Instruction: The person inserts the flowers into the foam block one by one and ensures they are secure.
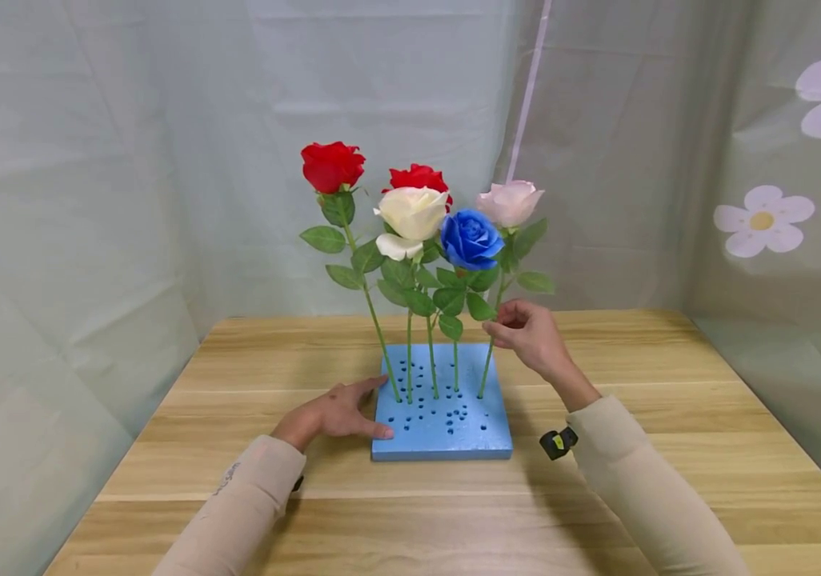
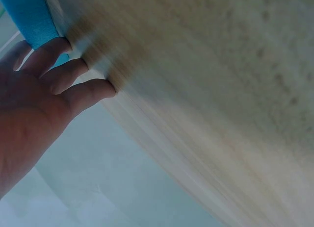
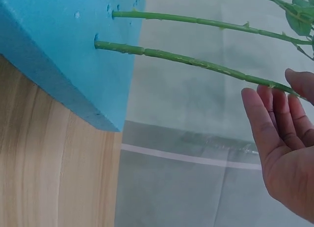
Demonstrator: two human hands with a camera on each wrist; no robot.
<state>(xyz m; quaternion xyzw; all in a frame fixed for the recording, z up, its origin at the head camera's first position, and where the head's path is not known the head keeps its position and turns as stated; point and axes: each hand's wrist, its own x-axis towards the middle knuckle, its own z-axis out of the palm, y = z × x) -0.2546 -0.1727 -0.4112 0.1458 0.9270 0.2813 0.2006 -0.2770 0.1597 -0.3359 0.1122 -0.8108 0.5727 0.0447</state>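
A light blue foam board (image 1: 428, 440) with several holes lies on the table, its flower stems standing in it. At the right, a pale pink rose (image 1: 510, 203) leans slightly outward. My right hand (image 1: 534, 340) pinches that rose's green stem (image 3: 196, 64) between thumb and fingertips, well above the board. On the board's left side my left hand (image 1: 338, 410) rests with fingers spread, the thumb touching its top. In the left wrist view, other fingertips of the left hand (image 2: 44, 85) reach the tabletop beside the foam. A blue rose (image 1: 471, 240) stands just left of the pink one.
A cream rose (image 1: 410, 214), a red rose (image 1: 333, 166) and another red rose (image 1: 416, 176) behind also stand in the board. The wooden table (image 1: 238, 432) ends at pale curtains (image 1: 187, 160) at the back and sides. A dark wrist device (image 1: 558, 442) hangs at the right sleeve.
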